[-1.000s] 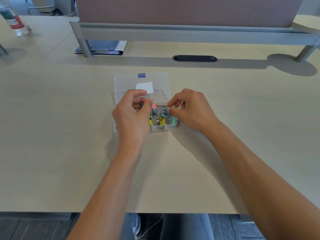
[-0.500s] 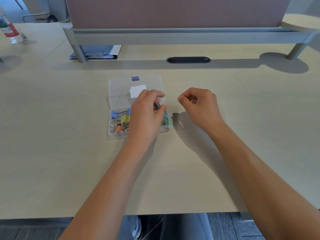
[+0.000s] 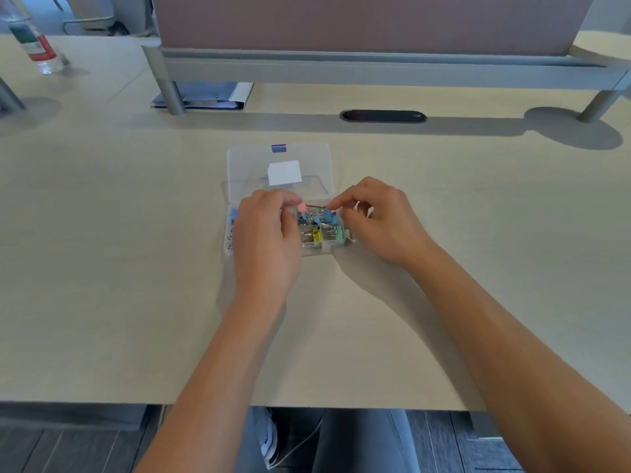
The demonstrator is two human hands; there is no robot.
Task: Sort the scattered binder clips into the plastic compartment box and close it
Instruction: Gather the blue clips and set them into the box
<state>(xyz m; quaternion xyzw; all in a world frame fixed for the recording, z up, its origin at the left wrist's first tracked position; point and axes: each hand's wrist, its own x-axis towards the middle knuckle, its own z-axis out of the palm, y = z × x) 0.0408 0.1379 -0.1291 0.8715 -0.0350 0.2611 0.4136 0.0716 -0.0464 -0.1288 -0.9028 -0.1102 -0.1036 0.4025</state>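
Pale wooden desk [image 3: 136,268]: both hands, left hand [image 3: 264,233] and right hand [image 3: 379,220], pinching a pink binder clip [image 3: 302,208] over the clear plastic compartment box [image 3: 228,242], best lowered squarely into its own compartment

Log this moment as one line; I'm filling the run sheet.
stage: sorting | left hand: over box | right hand: pinching at clips | lid: open

No readable text anywhere. White label [image 3: 284,172] on the clear box lid [image 3: 249,165]: blank, or too washed out to read. Red and green label on the bottle [image 3: 32,40] at the far left of the desk [image 3: 102,233]: printing too small and blurred to make out.
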